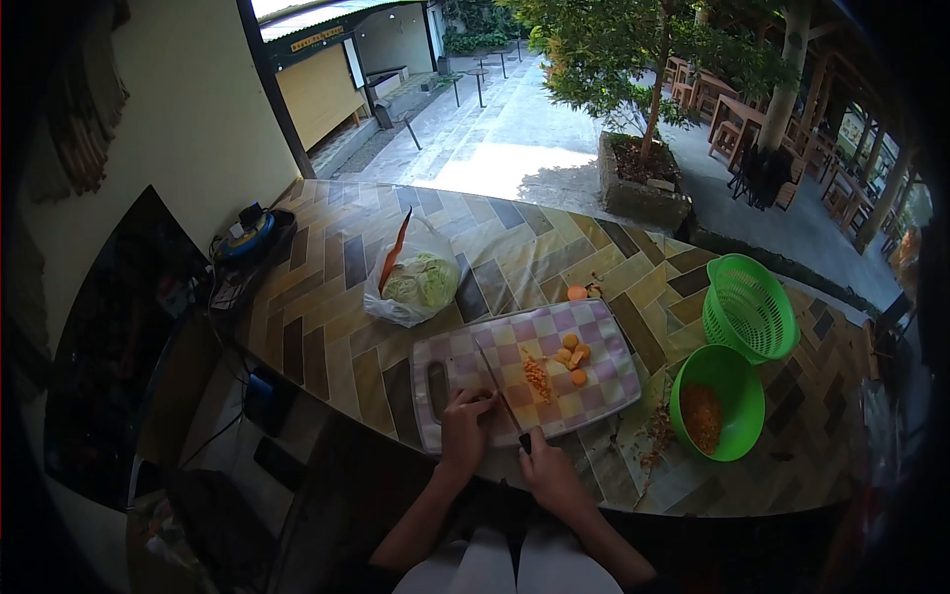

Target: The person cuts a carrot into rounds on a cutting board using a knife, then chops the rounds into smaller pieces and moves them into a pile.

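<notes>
Over the checkered cutting board [599, 404], the knife [500, 384] slants just left of the diced orange pieces [536, 379]. The right hand [549, 473] has its fingers closed around the handle. The left hand [465, 428] rests beside the blade, fingers curled (whether they grip anything cannot be told). Larger orange chunks [580, 351] lie farther right. Outward on the table [327, 337]: plastic bag [401, 310], green bowl [747, 406], green colander [744, 297].

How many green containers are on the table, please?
2: a perforated basket on the right side of the table, and a bowl with orange food in front of it. One nested underneath could be hidden.
</notes>
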The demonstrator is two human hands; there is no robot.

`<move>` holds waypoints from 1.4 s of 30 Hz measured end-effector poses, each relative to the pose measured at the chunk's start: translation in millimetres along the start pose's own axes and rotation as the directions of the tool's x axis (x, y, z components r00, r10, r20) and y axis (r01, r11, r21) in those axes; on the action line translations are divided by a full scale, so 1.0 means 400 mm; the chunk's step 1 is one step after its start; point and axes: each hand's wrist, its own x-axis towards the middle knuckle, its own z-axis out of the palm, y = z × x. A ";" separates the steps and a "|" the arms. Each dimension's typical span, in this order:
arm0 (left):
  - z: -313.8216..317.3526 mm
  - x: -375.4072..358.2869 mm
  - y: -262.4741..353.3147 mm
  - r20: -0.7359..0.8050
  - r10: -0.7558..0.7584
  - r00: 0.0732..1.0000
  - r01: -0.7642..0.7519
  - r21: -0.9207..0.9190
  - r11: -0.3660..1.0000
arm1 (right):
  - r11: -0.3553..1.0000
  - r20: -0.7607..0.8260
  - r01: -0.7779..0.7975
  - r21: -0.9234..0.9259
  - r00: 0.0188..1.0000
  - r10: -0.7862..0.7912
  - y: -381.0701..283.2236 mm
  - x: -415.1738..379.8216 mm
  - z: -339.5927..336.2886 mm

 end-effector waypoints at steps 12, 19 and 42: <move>0.001 0.001 0.003 -0.007 0.002 1.000 -0.002 -0.002 1.000 | 0.992 -0.002 0.064 -0.112 0.998 -0.064 0.018 0.054 0.015; -0.004 0.002 0.008 -0.013 -0.013 1.000 0.013 -0.009 1.000 | 1.000 0.001 0.014 0.026 1.000 -0.014 0.002 0.019 -0.002; 0.000 -0.006 -0.004 -0.033 0.016 0.999 -0.017 -0.022 1.000 | 0.998 -0.021 0.059 0.010 0.998 -0.059 0.011 0.031 0.011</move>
